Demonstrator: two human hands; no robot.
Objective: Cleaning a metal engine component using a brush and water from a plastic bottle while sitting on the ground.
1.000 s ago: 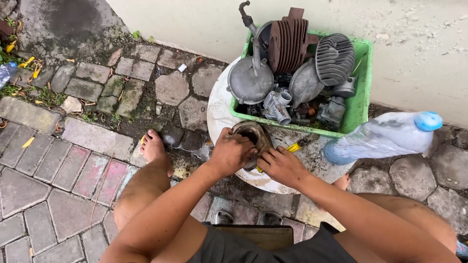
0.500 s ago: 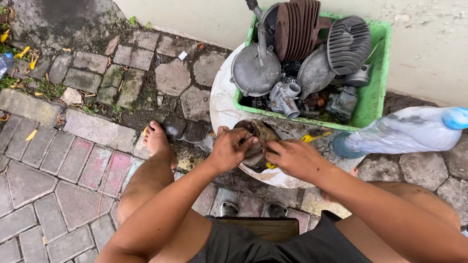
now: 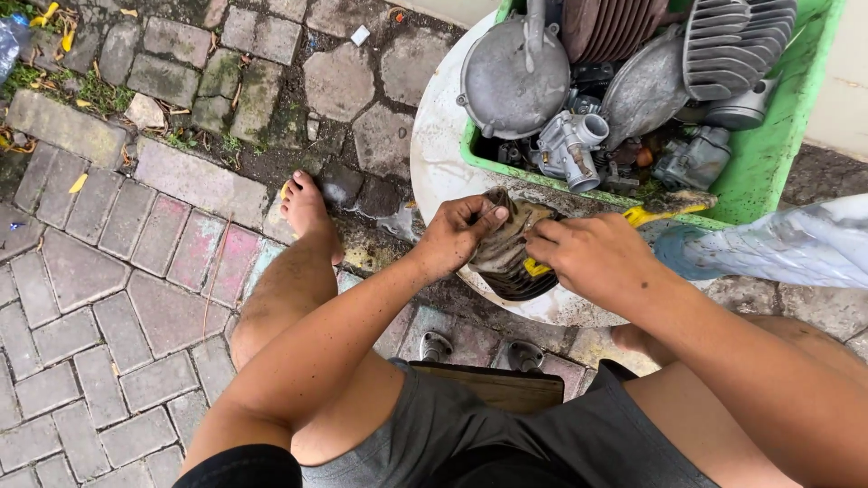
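Our left hand (image 3: 457,237) grips the near side of a grimy finned engine cylinder (image 3: 508,262) lying on the white round counter (image 3: 434,154), just in front of the green crate (image 3: 778,172) of engine parts. Our right hand (image 3: 592,258) closes around a yellow-handled tool (image 3: 653,212), pressing it against the cylinder. A clear plastic bottle (image 3: 778,248) lies to the right.

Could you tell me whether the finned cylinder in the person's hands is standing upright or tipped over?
Tipped: the finned cylinder leans on its side on the white table, its fins facing the camera.
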